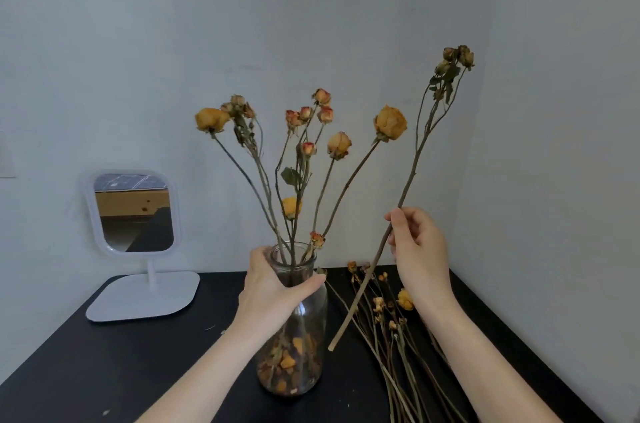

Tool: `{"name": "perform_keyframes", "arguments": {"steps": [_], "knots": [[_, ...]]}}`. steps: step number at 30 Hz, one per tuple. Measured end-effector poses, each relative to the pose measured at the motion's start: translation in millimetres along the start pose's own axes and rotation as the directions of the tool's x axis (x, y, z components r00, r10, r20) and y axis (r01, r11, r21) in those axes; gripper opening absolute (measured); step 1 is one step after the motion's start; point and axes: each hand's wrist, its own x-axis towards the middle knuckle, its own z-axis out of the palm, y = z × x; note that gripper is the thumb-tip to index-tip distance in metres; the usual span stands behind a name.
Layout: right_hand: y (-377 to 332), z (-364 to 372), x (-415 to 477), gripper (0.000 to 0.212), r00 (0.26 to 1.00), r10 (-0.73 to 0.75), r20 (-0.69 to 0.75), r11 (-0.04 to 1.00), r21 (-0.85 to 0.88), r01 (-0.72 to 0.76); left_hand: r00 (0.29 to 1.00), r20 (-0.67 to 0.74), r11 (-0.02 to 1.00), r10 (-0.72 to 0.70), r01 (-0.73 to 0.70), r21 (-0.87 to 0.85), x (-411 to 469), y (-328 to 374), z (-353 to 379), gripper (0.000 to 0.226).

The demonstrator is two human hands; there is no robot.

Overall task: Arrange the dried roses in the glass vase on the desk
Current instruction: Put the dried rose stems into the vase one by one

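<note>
1. Glass vase (313,318): stands upright on the dark desk (121,370), centre of view, with loose petals in its base. Several dried roses (339,144) already stand in it and fan outward from the mouth.
2. Left hand (273,287): wraps the shoulder of the vase just below the neck, thumb across the front of the glass, steadying it.
3. Right hand (419,249): to the right of the vase and apart from it, fingers pinching one dried rose stem (409,177) at about its lower third.
4. Held stem, long axis: runs diagonally, with the cut end low and to the left, beside the vase body and below the level of the mouth, and the buds high and to the right.
5. Governing relation: the mouth lies up and to the left of the cut end. Judged from this, the stem must rise and tilt upright before it can enter, and the right hand carries that move.
6. Loose roses (405,299): lie flat on the desk under the right forearm, not yet placed.
7. Mirror (135,213): stands at the left, well apart.
</note>
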Motion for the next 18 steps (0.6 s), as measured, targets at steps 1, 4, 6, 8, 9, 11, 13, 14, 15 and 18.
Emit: {"name": "perform_keyframes", "arguments": {"steps": [1,4,6,8,9,11,13,14,15,18], "knots": [[-1,-1,0,0.015,1.000,0.000,-0.007,1.000,0.008,0.000,0.995,0.100,0.995,0.010,0.000,-0.098,1,-1,-5,0.078],[-3,-2,1,0.016,0.999,-0.014,-0.036,0.999,0.039,0.015,0.962,0.268,0.983,0.050,0.000,-0.182,6,-7,-21,0.048],[-6,-2,1,0.016,0.998,-0.031,-0.062,0.998,0.058,0.035,0.962,0.264,0.983,0.067,-0.019,-0.180,7,-12,-26,0.043],[-9,-2,2,0.017,0.995,-0.045,-0.090,0.995,0.087,0.052,0.969,0.237,0.987,0.069,-0.031,-0.160,7,-12,-25,0.044],[-11,-2,3,0.017,0.993,-0.052,-0.104,0.993,0.102,0.062,0.972,0.223,0.988,0.071,-0.037,-0.153,7,-11,-24,0.046],[-14,-3,4,0.017,0.989,-0.070,-0.130,0.989,0.118,0.085,0.978,0.190,0.989,0.086,-0.060,-0.138,6,-9,-21,0.048],[-17,-5,6,0.018,0.983,-0.090,-0.158,0.986,0.124,0.111,0.981,0.155,0.990,0.113,-0.098,-0.100,7,-7,-18,0.047],[-18,-6,7,0.019,0.980,-0.097,-0.175,0.984,0.132,0.121,0.982,0.138,0.990,0.125,-0.115,-0.077,7,-6,-17,0.049],[-19,-6,8,0.020,0.976,-0.099,-0.194,0.982,0.138,0.127,0.984,0.119,0.991,0.132,-0.127,-0.049,7,-6,-16,0.051],[-22,-8,13,0.021,0.966,-0.101,-0.238,0.982,0.135,0.136,0.991,0.042,0.991,0.125,-0.127,0.047,5,-4,-12,0.061]]}}
